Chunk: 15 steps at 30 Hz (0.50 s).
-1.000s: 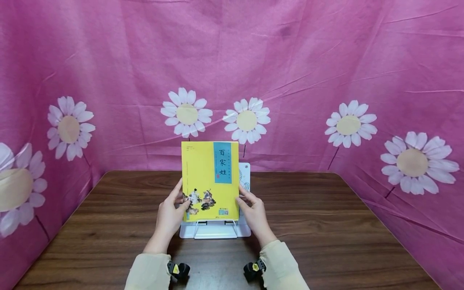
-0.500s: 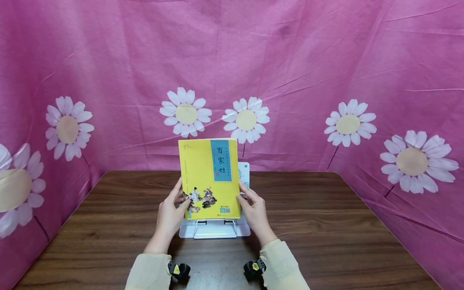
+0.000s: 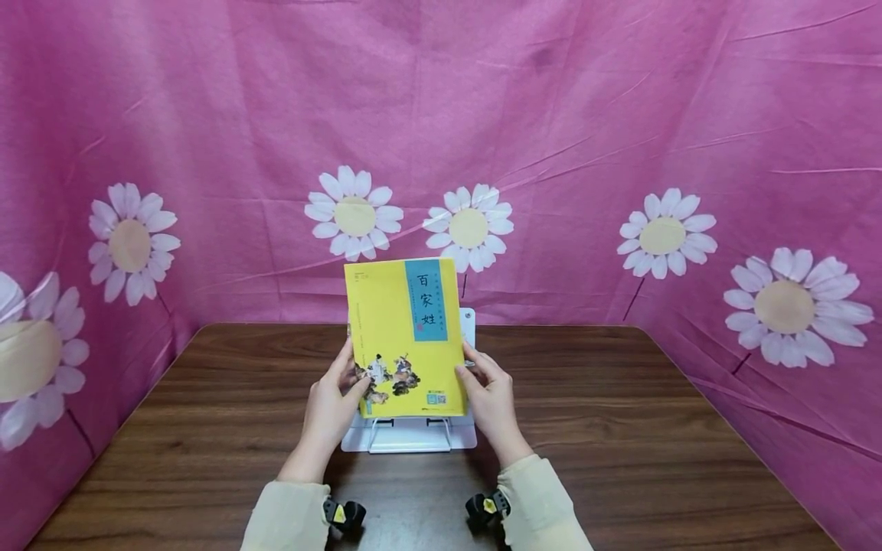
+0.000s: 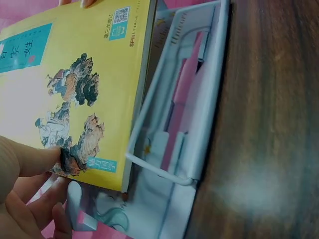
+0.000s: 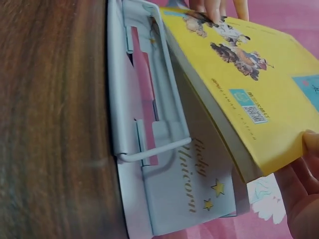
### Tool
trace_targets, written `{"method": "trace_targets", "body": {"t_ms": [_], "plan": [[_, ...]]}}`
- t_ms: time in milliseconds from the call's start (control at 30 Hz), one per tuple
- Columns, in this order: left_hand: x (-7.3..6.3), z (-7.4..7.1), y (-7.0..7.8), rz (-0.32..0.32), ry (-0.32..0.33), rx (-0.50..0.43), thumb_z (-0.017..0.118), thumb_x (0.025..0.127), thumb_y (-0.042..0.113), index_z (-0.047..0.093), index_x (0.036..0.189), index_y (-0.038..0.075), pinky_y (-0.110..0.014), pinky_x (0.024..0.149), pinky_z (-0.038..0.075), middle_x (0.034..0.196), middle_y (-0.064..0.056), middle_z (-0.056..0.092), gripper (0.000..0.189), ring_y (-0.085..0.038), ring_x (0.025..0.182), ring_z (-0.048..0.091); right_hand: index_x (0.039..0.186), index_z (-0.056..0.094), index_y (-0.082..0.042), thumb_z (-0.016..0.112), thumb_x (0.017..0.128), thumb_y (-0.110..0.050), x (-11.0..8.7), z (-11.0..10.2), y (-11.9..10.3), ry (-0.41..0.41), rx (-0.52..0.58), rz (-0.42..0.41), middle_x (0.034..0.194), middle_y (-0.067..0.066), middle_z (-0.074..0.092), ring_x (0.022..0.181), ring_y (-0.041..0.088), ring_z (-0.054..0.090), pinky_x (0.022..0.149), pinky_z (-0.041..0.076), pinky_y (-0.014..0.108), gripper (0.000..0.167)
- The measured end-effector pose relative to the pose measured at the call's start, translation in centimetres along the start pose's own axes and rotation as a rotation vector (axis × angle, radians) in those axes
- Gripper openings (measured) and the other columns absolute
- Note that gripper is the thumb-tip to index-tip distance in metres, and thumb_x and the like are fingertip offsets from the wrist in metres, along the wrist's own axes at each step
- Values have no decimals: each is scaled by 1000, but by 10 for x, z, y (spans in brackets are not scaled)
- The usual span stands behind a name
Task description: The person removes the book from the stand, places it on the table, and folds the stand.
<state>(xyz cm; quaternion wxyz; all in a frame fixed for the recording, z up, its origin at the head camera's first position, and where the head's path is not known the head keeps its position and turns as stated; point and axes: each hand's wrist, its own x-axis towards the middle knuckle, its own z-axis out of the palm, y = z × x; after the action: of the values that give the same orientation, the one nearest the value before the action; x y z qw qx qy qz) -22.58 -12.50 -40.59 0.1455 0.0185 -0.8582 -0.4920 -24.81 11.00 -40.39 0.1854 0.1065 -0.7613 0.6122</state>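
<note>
A yellow paperback book (image 3: 386, 321) with a blue title panel is held upright, slightly tilted, between both hands. The left hand (image 3: 332, 402) grips its left edge, thumb on the front cover and fingers behind. At the right edge, the right hand (image 3: 491, 394) pinches it the same way. Behind and below the book stands a white book stand (image 3: 413, 438), largely covered by it. In the right wrist view, gold "Lucky Unicorn" lettering and stars show on the stand's back panel (image 5: 194, 199). A white wire holder (image 5: 177, 112) sticks up near the book's lower edge; contact between them is unclear.
The stand rests on a dark wood-grain table (image 3: 606, 428). Pink strips (image 5: 144, 94) lie in the stand's base. A pink curtain (image 3: 551, 99) with white daisies hangs behind and along both sides. Black wrist cameras (image 3: 344, 516) sit at the cuffs.
The book has risen slightly and shifted a little to the right, its tilt changing a bit. Both hands have moved slightly right with it. The stand stays in place.
</note>
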Motion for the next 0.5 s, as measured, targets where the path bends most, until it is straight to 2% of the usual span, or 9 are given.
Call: {"method": "trace_targets", "body": {"t_ms": [100, 233, 333, 500], "plan": [[-1, -1, 3, 16, 12, -22, 67, 94, 13, 34, 155, 20, -50, 97, 51, 135, -18, 60, 69, -36, 113, 66, 134, 62, -9, 65, 93, 0, 0, -2, -2, 4, 9, 13, 122, 17, 66, 81, 11, 62, 67, 54, 18, 42], [-2, -1, 6, 5, 15, -41, 69, 92, 11, 37, 153, 18, -47, 95, 53, 131, -20, 62, 69, -34, 109, 67, 134, 62, -8, 65, 93, -1, 1, -4, -4, -7, 34, 45, 126, 18, 65, 84, 10, 64, 69, 56, 18, 42], [-3, -1, 9, -12, 9, -39, 70, 92, 12, 39, 153, 19, -47, 94, 53, 130, -21, 63, 69, -32, 108, 67, 135, 61, -7, 66, 92, 0, 1, -8, -9, -18, 75, 95, 127, 20, 65, 83, 8, 66, 68, 57, 20, 44], [-4, -2, 14, -3, 17, -41, 72, 90, 15, 43, 150, 17, -47, 92, 54, 128, -22, 64, 67, -30, 105, 69, 137, 59, -6, 66, 91, 1, 1, -16, -19, -24, 134, 172, 127, 24, 64, 82, 13, 69, 67, 59, 24, 46]]}}
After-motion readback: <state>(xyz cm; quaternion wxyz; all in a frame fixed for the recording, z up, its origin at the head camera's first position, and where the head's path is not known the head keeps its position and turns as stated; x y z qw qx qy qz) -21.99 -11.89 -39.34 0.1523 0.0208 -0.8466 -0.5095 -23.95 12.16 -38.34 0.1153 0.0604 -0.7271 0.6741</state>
